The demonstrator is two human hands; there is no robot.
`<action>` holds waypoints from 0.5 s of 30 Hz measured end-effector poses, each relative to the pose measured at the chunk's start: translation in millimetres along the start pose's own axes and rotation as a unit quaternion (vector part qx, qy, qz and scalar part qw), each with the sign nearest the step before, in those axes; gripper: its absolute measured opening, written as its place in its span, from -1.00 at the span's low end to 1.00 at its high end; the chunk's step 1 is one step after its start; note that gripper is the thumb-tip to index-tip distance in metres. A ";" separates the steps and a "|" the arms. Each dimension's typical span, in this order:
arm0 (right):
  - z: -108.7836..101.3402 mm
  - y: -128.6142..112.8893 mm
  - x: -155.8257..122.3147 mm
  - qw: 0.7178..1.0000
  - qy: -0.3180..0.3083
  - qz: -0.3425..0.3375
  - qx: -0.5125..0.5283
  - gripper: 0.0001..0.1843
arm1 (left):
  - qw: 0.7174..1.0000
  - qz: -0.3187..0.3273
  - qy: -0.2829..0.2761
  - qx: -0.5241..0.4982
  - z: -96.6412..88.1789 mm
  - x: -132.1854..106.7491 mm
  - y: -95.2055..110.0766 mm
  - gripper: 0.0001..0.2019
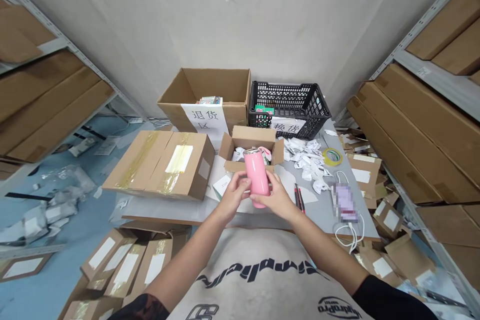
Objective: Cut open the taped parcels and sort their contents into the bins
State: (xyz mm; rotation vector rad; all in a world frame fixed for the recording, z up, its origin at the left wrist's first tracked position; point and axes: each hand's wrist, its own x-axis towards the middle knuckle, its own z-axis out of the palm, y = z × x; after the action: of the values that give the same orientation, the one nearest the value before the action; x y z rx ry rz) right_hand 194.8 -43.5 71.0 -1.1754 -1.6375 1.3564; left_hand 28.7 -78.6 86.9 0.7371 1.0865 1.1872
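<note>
A glossy pink insulated tumbler (257, 172) with a metal rim is held upright, slightly tilted, over the grey table (318, 210). My left hand (234, 196) grips its left side, and my right hand (273, 199) wraps its lower right side. Just behind it stands a small open cardboard box (250, 139) holding white paper and pink-and-white items. Its contents are partly hidden by the tumbler. A sealed, taped carton (161, 166) lies to the left of my hands.
A crumpled white paper pile (305, 160), tape roll (332, 156), red-black pens (299, 198) and white cable (347, 232) lie right. Behind stand a signed open carton (204, 95) and black crate (288, 105). Cardboard-filled shelves flank both sides; flat cartons lie below.
</note>
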 end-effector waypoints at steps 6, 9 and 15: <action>-0.7 -3.7 -1.4 0.986 -0.008 0.011 0.164 -0.22 | 0.999 0.030 0.004 0.032 -2.2 -1.1 0.4 -0.56; -2.3 -4.9 -5.5 0.976 -0.022 0.012 0.214 -0.36 | 0.999 0.017 -0.046 0.005 0.2 2.2 0.0 -0.53; -7.3 -6.1 -14.6 1.000 0.025 -0.014 0.002 -0.33 | 0.998 0.035 -0.030 0.030 9.4 1.4 -5.3 -0.46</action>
State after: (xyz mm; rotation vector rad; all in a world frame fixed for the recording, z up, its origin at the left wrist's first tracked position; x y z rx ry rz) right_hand 205.3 -54.9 79.0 -1.1703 -1.6084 1.3022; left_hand 39.4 -77.8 85.0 0.8588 1.0579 1.1884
